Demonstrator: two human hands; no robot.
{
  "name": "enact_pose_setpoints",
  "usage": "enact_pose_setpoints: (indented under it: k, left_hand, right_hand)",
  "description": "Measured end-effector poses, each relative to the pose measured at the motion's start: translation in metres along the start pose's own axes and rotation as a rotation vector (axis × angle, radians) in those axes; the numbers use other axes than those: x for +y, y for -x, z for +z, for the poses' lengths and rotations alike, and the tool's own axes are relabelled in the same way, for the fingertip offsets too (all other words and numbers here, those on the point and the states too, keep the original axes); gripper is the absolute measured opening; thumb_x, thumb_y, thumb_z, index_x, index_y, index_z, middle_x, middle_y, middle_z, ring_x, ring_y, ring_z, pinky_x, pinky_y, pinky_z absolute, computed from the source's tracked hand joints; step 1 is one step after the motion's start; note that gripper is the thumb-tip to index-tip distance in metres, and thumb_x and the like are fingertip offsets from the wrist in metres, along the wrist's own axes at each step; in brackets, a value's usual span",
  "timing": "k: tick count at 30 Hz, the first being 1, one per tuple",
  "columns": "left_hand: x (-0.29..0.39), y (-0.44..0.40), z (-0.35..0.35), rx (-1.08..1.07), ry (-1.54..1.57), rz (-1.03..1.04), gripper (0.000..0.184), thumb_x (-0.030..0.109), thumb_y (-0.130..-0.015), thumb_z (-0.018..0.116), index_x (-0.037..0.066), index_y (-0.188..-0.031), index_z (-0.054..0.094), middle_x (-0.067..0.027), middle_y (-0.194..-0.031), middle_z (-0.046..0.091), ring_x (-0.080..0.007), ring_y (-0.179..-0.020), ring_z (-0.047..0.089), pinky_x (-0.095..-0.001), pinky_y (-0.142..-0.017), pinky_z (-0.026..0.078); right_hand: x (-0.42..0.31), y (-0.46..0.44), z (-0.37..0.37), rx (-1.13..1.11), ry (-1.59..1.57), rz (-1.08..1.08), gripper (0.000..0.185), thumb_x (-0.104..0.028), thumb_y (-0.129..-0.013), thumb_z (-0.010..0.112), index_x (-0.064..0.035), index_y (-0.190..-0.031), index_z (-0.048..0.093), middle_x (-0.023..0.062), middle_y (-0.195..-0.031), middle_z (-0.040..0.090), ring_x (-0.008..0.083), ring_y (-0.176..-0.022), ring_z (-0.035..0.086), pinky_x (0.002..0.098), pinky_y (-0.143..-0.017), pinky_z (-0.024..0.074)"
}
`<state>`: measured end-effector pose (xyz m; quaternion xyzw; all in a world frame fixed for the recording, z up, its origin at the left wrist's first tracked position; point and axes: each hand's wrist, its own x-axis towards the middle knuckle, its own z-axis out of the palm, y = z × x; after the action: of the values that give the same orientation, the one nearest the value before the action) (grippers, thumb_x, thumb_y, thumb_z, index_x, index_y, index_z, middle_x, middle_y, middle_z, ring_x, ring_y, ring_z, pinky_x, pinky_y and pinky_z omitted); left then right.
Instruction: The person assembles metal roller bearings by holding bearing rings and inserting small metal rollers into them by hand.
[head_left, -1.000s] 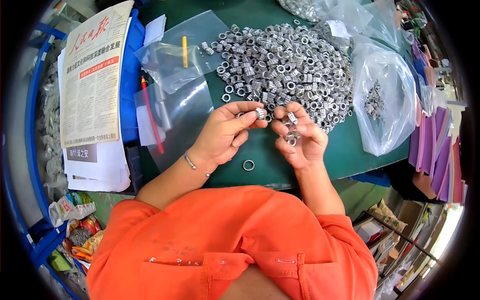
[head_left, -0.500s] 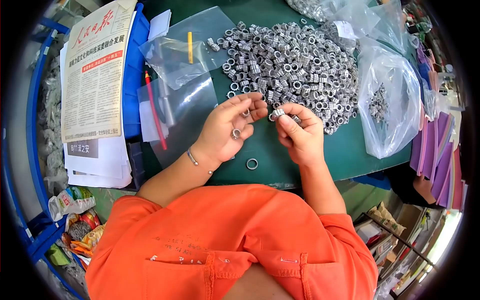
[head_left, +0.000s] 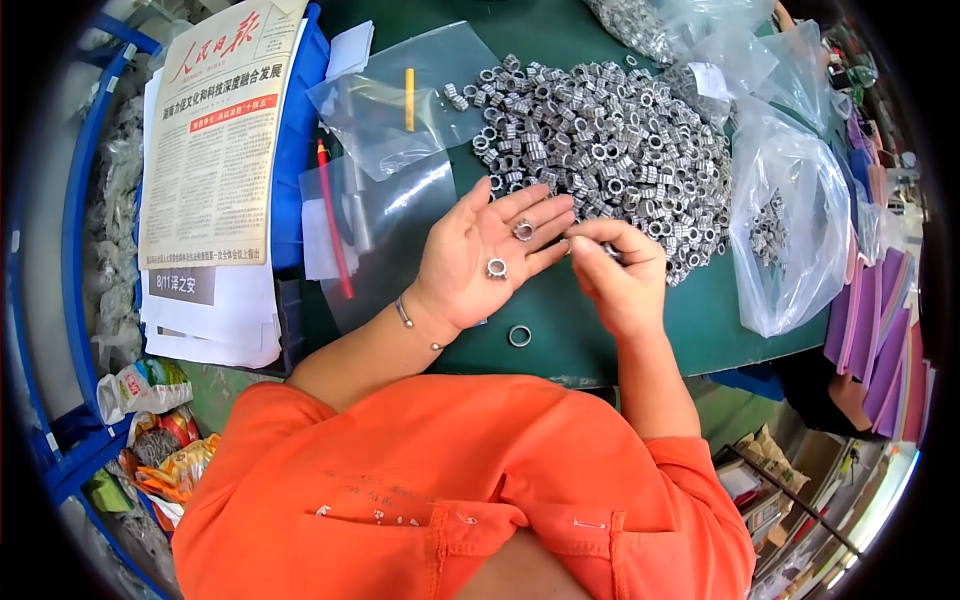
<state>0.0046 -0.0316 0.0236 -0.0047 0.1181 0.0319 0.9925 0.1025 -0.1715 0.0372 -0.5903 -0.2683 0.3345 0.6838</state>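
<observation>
My left hand (head_left: 480, 250) is palm up with its fingers spread. One small ridged metal ring (head_left: 497, 268) lies on its palm and another (head_left: 523, 230) on its fingers. Beside its fingertips, my right hand (head_left: 622, 275) is closed, with a bit of metal showing between its curled fingers. Behind both hands a big heap of metal rings (head_left: 610, 140) covers part of the green table (head_left: 450, 360). A single smoother ring (head_left: 519, 336) lies near the table's front edge.
At the left, a newspaper (head_left: 215, 140) and papers rest over a blue bin (head_left: 290, 190). Beside them are clear plastic sheets (head_left: 390, 210), a red pencil (head_left: 335, 220) and a yellow stick (head_left: 409, 100). A plastic bag (head_left: 790, 220) with small metal pieces lies right of the heap.
My left hand has opened flat, showing two rings on it. My right hand has turned, and the ring that was at its fingertips no longer shows there. The view has shifted slightly.
</observation>
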Motion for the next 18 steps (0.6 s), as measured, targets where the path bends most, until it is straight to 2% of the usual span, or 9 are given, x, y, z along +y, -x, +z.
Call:
enact_pose_setpoints:
  k: [1,2,3,6,9,11,12,14,18]
  left_hand:
    - [0.000,0.000,0.000,0.001,0.001,0.000,0.060,0.040,-0.092,0.031,-0.008,-0.128,0.028,-0.0270,-0.136,0.025,-0.0350,-0.126,0.028,-0.0423,-0.104,0.025]
    - [0.000,0.000,-0.001,-0.016,-0.007,-0.008,0.060,0.040,-0.091,0.033,-0.007,-0.128,0.028,-0.0243,-0.133,0.030,-0.0327,-0.122,0.033,-0.0408,-0.102,0.028]
    - [0.000,0.000,-0.003,-0.033,-0.015,-0.016,0.060,0.040,-0.091,0.035,-0.006,-0.129,0.028,-0.0216,-0.131,0.034,-0.0304,-0.117,0.038,-0.0393,-0.099,0.031]
    - [0.002,-0.001,-0.008,-0.046,-0.043,-0.017,0.060,0.039,-0.090,0.035,-0.006,-0.130,0.026,-0.0225,-0.135,0.029,-0.0297,-0.118,0.037,-0.0365,-0.095,0.034]
    - [0.004,0.000,-0.007,-0.074,-0.029,-0.010,0.060,0.037,-0.089,0.037,-0.006,-0.130,0.026,-0.0235,-0.138,0.024,-0.0307,-0.124,0.033,-0.0371,-0.097,0.032]
    - [0.003,0.000,-0.004,-0.083,-0.001,-0.006,0.060,0.035,-0.089,0.038,-0.006,-0.130,0.026,-0.0234,-0.139,0.023,-0.0314,-0.125,0.031,-0.0385,-0.099,0.030]
    - [0.003,0.000,-0.002,-0.071,0.010,0.004,0.060,0.035,-0.089,0.039,-0.007,-0.130,0.026,-0.0234,-0.139,0.024,-0.0322,-0.127,0.028,-0.0399,-0.101,0.027]
    - [0.002,-0.001,-0.001,-0.054,0.048,0.019,0.059,0.034,-0.089,0.039,-0.008,-0.129,0.028,-0.0233,-0.138,0.024,-0.0341,-0.130,0.021,-0.0425,-0.106,0.020]
    - [0.002,-0.001,0.000,-0.043,0.046,0.029,0.058,0.034,-0.089,0.038,-0.008,-0.128,0.029,-0.0234,-0.138,0.025,-0.0341,-0.130,0.022,-0.0426,-0.105,0.021]
  right_hand:
    - [-0.001,-0.005,0.012,0.017,0.362,-0.190,0.016,0.000,-0.077,0.061,0.0022,-0.093,0.059,0.0038,-0.071,0.056,0.0108,-0.063,0.052,0.0224,-0.049,0.0414]
    - [0.001,-0.008,0.017,-0.021,0.485,-0.260,0.025,0.002,-0.072,0.064,0.0006,-0.097,0.060,0.0036,-0.074,0.058,0.0111,-0.066,0.054,0.0221,-0.058,0.0434]
    - [-0.005,-0.008,0.024,-0.035,0.698,-0.269,0.023,0.003,-0.070,0.064,-0.0006,-0.093,0.060,0.0042,-0.075,0.058,0.0118,-0.065,0.054,0.0224,-0.059,0.0429]
    - [0.005,-0.011,0.028,-0.020,0.668,-0.283,0.022,0.002,-0.069,0.065,-0.0014,-0.090,0.060,0.0042,-0.075,0.058,0.0124,-0.064,0.053,0.0227,-0.060,0.0423]
    - [0.004,-0.009,0.020,-0.007,0.616,-0.321,0.017,0.002,-0.069,0.066,-0.0001,-0.085,0.058,0.0041,-0.075,0.058,0.0116,-0.067,0.052,0.0231,-0.061,0.0424]
    - [0.004,-0.005,0.017,0.016,0.276,-0.176,0.011,0.000,-0.075,0.065,-0.0001,-0.084,0.058,0.0027,-0.078,0.059,0.0096,-0.068,0.054,0.0213,-0.060,0.0437]
    - [0.002,-0.003,0.016,0.019,0.281,-0.175,0.011,0.000,-0.075,0.065,-0.0001,-0.084,0.058,0.0027,-0.078,0.059,0.0096,-0.068,0.054,0.0213,-0.060,0.0437]
    - [-0.002,0.002,0.014,0.052,-0.120,0.144,0.011,-0.001,-0.078,0.064,0.0009,-0.087,0.058,0.0020,-0.077,0.059,0.0049,-0.061,0.050,0.0177,-0.051,0.0396]
    - [0.003,0.004,0.007,0.020,-0.295,0.222,0.014,-0.002,-0.079,0.064,0.0006,-0.092,0.058,0.0032,-0.074,0.059,0.0026,-0.052,0.046,0.0146,-0.044,0.0336]
